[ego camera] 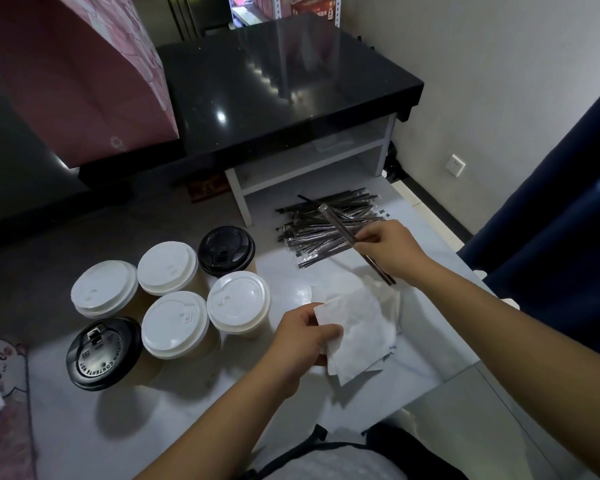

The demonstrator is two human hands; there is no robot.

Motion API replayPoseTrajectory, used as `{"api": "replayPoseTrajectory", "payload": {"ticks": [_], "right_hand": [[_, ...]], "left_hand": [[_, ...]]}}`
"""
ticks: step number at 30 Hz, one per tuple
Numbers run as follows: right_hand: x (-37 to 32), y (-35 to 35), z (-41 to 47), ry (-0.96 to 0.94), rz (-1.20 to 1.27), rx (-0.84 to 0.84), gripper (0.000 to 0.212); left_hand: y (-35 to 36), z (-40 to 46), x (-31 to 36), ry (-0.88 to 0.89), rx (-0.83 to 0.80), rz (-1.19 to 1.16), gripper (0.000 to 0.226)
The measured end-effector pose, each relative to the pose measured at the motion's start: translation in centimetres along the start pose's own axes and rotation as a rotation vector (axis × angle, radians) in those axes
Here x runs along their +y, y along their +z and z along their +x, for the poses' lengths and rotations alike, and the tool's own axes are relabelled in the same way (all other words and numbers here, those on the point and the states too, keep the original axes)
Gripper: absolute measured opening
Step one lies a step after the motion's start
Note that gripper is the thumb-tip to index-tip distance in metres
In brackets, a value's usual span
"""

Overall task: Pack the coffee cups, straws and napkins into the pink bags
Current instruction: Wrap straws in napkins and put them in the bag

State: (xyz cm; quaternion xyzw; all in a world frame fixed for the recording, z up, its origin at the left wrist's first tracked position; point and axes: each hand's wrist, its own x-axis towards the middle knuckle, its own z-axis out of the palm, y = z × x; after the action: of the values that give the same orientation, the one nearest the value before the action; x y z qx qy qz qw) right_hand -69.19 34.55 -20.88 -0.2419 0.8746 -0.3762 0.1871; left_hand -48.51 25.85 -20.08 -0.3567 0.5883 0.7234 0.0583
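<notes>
Several paper coffee cups [174, 323] stand grouped at the left of the grey worktop, most with white lids, two with black lids [226, 250]. A pile of wrapped black straws [326, 226] lies at the back right. My right hand [388, 251] pinches one wrapped straw [340, 225] just above that pile. White napkins [361, 327] lie in a loose stack in front of the straws, and my left hand [302, 344] pinches the top napkin at its left edge. A large pink bag [84, 81] stands on the black counter at the upper left.
A black glossy counter [274, 98] with a white shelf unit [312, 168] under it rises behind the worktop. Another pink patterned bag [4, 393] shows at the left edge. A dark blue curtain [561, 237] hangs at the right, beside a wall socket [455, 165].
</notes>
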Motion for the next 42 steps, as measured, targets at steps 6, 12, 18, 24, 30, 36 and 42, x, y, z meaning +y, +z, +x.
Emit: {"api": "replayPoseTrajectory", "payload": {"ticks": [6, 12, 18, 24, 30, 36, 42], "right_hand": [[0.8, -2.3, -5.0, 0.162, 0.42, -0.01, 0.004], [0.4, -3.2, -10.6, 0.183, 0.54, -0.126, 0.01], [0.9, -1.5, -13.2, 0.059, 0.266, -0.218, 0.011], [0.5, -0.1, -13.5, -0.124, 0.16, -0.287, 0.013], [-0.3, -1.0, -13.3, -0.134, 0.184, -0.317, 0.016], [0.1, -0.8, -13.0, -0.067, 0.222, -0.234, 0.011], [-0.1, 1.0, -13.2, -0.007, 0.308, -0.137, 0.016]], "left_hand": [[0.1, 0.0, 0.1, 0.025, 0.012, 0.017, 0.016], [0.2, 0.2, 0.1, 0.077, 0.021, 0.007, 0.014], [0.1, 0.2, 0.1, 0.093, -0.042, -0.047, 0.016], [-0.4, -0.3, 0.3, 0.029, -0.24, -0.125, 0.028], [-0.8, -0.5, 0.4, -0.025, -0.313, -0.186, 0.032], [-0.8, -0.9, 0.7, 0.034, -0.324, -0.138, 0.027], [-0.3, -0.4, 0.0, 0.151, -0.124, -0.127, 0.016]]}}
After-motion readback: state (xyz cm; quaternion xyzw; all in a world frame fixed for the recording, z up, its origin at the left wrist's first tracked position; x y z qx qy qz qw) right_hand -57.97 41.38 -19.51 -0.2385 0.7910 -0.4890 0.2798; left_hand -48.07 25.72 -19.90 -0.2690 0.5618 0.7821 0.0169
